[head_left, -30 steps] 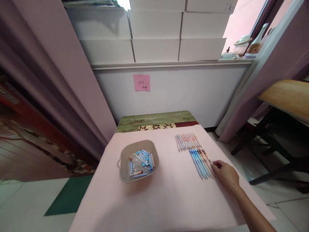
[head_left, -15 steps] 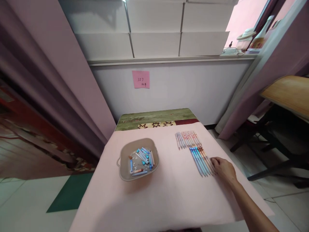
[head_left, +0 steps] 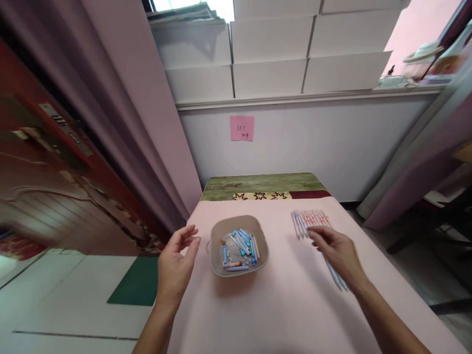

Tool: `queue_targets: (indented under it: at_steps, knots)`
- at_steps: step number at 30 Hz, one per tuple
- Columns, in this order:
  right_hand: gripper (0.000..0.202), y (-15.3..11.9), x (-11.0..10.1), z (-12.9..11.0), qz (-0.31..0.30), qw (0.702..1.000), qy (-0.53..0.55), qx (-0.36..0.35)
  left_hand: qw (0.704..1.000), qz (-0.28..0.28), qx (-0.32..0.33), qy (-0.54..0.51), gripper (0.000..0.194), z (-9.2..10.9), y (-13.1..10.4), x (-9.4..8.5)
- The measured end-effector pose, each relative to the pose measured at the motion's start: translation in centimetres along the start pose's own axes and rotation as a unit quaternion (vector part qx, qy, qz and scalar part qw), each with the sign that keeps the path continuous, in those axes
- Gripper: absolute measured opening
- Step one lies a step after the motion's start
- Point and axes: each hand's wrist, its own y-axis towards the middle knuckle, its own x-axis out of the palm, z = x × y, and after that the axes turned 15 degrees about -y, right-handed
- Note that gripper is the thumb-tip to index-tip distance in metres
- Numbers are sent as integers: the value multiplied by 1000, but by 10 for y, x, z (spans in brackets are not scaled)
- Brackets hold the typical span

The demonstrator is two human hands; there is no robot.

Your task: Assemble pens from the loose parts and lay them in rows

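My left hand (head_left: 176, 263) hovers just left of the beige plastic basket (head_left: 266, 255), thumb and fingers apart and holding nothing. Inside the basket lie short blue and brown pen parts (head_left: 241, 242) and small whitish bits. My right hand (head_left: 339, 253) is in the air to the right of the basket, fingers loosely parted, with nothing visible between them. Beneath and behind it, a row of pens (head_left: 334, 276) is mostly covered; only a few pale tips show. Farther back, another row of pens (head_left: 300, 223) with clear barrels and reddish prints lies side by side.
A pale pink cloth (head_left: 280, 314) covers most of the table, leaving a green patterned strip (head_left: 258, 182) at the back. A pink note (head_left: 242, 129) is stuck on the wall. Purple curtains (head_left: 147, 123) hang at the left, beside a red door (head_left: 44, 162).
My left hand has come into view left of the basket. My right hand has lifted from the right end of the nearer pen row and moved left over it. The view has turned left.
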Motion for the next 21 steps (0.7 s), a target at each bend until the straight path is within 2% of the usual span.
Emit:
queue_targets:
  at_steps: [2,4,6,8,10,13,18,21]
  knots:
    - [31,-2,29,-39,-62,996,25,-50,997,4,-55,46,41,-26,11,1]
    - [24,0,55,-67,-91,991,-1,-96,994,-1,-108,25,41,-55,11,-5]
    - [20,6,76,-85,-101,984,-68,-128,991,-6,-130,11,41,-77,7,-12]
    - [20,14,92,-95,-124,966,-166,-152,991,-14,-132,17,40,-89,5,-18]
    - [20,23,104,-101,-162,942,-240,-172,991,-21,-129,33,37,-92,8,-21]
    - [16,26,125,-108,-226,912,-280,-196,989,-35,-138,25,34,-90,13,-18]
    - [13,8,164,-121,-320,856,-326,-242,973,-66,-208,-77,44,-92,9,5]
    - [17,-4,180,-127,-350,830,-354,-253,976,-69,-198,-61,48,-91,8,14]
